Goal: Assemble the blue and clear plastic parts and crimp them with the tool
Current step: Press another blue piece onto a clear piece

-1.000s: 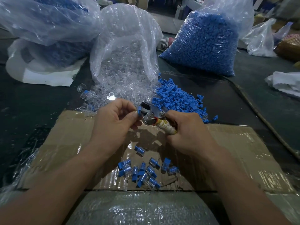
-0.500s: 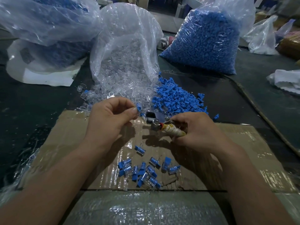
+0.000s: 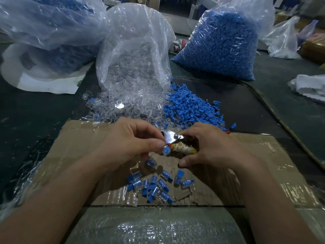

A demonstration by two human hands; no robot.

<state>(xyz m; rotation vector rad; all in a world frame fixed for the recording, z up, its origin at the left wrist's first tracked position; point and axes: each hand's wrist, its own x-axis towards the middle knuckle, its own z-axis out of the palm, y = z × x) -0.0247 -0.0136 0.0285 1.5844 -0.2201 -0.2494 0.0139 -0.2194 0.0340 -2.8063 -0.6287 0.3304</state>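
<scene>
Roughly over the middle of a taped cardboard sheet point(image 3: 263, 155), two bare hands meet, seen from above. The left hand point(image 3: 133, 143) pinches one small assembled piece point(image 3: 166, 151), a blue part seated in a clear shell, between thumb and fingertips. The right hand point(image 3: 216, 148) curls its fingers over a crimping tool point(image 3: 173, 138), gripping a handle wrapped in yellowish tape. The tool's metal head points toward the left hand.

The piece sits just below that head and just beside the wrapped handle, on the side nearer the cardboard's near edge. Its blue end faces the viewer, so its long axis seems to run from the tool toward the person. Whether it touches the tool cannot be told. The left hand carries the piece, and the jaws lie slightly farther up the cardboard. The next move likely turns on that short gap: either up into the jaws or down onto the pile.

On the cardboard's near half lies a loose pile of finished pieces point(image 3: 154, 187). Past the cardboard's far edge, on the dark worktop point(image 3: 35, 120), loose clear parts point(image 3: 112, 110) spill from an open bag point(image 3: 133, 50). Loose blue parts point(image 3: 191, 108) lie beside them.
</scene>
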